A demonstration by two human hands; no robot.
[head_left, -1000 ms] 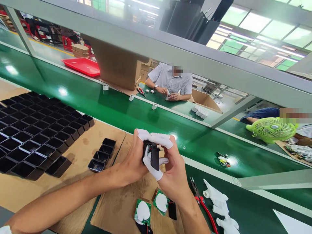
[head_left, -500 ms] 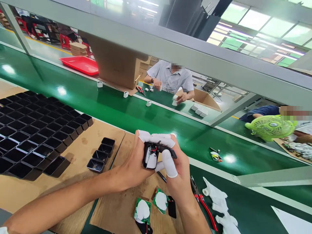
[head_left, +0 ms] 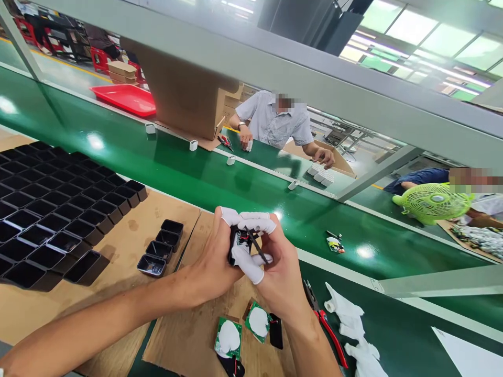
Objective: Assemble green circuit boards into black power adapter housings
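Above the board, my left hand [head_left: 214, 248] is wrapped round a small black plastic box [head_left: 233, 238]. Red wires and a bit of circuitry show in the box's opening. My right hand [head_left: 281, 262] grips a thin black plate [head_left: 257, 245], seen nearly edge-on beside the opening. White finger covers sit on several fingers of both hands. The right thumb lies across the opening and hides much of the inside. Below my hands lie two green circuit boards [head_left: 238, 343] with white pads, each wired to a black piece [head_left: 276, 331].
Rows of black boxes [head_left: 94, 214] fill the left side, with several more boxes [head_left: 157, 250] nearer. Red-handled pliers [head_left: 332, 335] and white cloth pieces [head_left: 346, 311] lie at right. White parts [head_left: 231, 160] sit on the green belt [head_left: 176, 175]. A co-worker [head_left: 275, 123] sits opposite.
My right thumb has moved over the box's opening, and the black plate has turned to a steeper slant. White parts on the belt have shifted left. The co-worker's hand has reached towards the white stack.
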